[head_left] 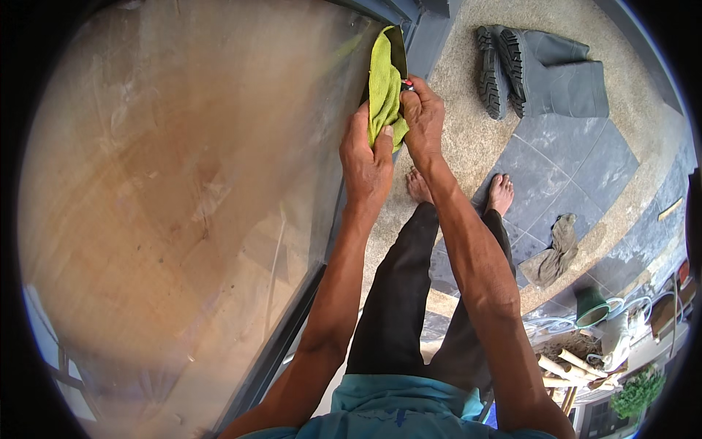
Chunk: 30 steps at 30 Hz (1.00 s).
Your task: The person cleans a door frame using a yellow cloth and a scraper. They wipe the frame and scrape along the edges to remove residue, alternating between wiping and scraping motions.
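Observation:
A yellow-green cloth [385, 91] is gathered in my left hand [368, 157], whose fingers and thumb close round its lower part. Right beside it, my right hand [424, 121] is closed on a flat-bladed tool that looks like a scraper. Its dark, flat part [398, 51] shows along the cloth's far edge, and a small red and black bit [406, 85] shows at my fingers. The rest of the tool is hidden by the cloth and my hand. Both hands are at the dark frame of a large glass pane [183, 183], which is smeared and dusty.
Grey rubber boots [559, 80] lie on the floor at the far right. A crumpled, dirty rag [559, 252] is on the grey tiles near my bare feet. Farther right are a green bucket [591, 307], a pale hose, bamboo pieces [574, 366] and a plant [638, 394].

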{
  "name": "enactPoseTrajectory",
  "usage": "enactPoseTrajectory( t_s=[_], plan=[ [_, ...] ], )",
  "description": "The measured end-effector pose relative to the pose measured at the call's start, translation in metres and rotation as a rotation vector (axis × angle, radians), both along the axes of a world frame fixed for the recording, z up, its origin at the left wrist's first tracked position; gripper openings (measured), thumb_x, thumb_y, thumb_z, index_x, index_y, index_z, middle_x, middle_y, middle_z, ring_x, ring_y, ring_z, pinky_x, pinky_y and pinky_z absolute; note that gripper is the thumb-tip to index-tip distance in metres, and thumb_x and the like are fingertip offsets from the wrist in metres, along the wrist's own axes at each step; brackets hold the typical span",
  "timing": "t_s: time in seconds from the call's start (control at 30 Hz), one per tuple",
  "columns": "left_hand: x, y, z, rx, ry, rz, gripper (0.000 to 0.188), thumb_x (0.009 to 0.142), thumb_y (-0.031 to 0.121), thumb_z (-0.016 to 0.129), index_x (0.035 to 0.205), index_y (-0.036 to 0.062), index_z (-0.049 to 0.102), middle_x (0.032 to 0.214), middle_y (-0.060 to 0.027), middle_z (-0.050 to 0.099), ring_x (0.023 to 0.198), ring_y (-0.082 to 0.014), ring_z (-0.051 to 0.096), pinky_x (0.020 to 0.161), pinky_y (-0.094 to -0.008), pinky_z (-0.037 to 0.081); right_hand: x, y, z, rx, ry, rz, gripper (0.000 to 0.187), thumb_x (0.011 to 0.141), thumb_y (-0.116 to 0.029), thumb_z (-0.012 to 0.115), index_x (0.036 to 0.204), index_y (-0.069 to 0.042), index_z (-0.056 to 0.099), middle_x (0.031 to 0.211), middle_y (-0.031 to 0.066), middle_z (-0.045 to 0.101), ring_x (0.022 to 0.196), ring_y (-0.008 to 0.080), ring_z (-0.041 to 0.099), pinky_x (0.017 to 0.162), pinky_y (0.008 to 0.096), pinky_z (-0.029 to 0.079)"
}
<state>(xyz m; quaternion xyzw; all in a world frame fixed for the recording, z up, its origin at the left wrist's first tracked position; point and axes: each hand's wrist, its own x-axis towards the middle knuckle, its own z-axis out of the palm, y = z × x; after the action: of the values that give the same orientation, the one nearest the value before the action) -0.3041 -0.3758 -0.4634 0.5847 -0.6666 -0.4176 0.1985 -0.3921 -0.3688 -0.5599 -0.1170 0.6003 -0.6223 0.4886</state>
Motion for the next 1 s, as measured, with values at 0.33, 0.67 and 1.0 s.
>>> enactPoseTrajectory(
  t_s=[0.33,0.67,1.0],
  plan=[
    [0.035,0.039,0.015,0.16,-0.013,0.09,0.034,0.1,0.003,0.055,0.133,-0.0043,0.057,0.12,-0.0123,0.064,0.108,-0.0181,0.061,0.096,-0.0331,0.049,0.033,0.038,0.021,0.124,0.016,0.058,0.031,0.095,-0.006,0.051,0.118,0.0,0.07,0.082,0.013,0.066,0.074,0.0177,0.06,0.072,0.033,0.051],
    [0.062,0.081,0.041,0.302,-0.006,0.209,0.039,0.096,-0.003,0.057,0.134,-0.0048,0.058,0.117,-0.0143,0.066,0.105,-0.0201,0.064,0.096,-0.0326,0.05,0.065,0.09,0.036,0.153,-0.122,0.159,0.023,0.094,-0.005,0.051,0.108,0.001,0.069,0.075,0.005,0.061,0.07,0.0115,0.053,0.067,0.0286,0.047],
    [0.042,0.07,0.07,0.244,-0.031,0.042,0.036,0.097,-0.003,0.055,0.133,-0.0035,0.062,0.119,-0.0102,0.066,0.104,-0.0155,0.064,0.094,-0.0303,0.051,0.061,0.107,0.051,0.222,-0.871,0.034,0.027,0.096,-0.005,0.051,0.116,-0.004,0.069,0.086,-0.0015,0.067,0.065,0.0035,0.056,0.056,0.0204,0.046]
  ],
)
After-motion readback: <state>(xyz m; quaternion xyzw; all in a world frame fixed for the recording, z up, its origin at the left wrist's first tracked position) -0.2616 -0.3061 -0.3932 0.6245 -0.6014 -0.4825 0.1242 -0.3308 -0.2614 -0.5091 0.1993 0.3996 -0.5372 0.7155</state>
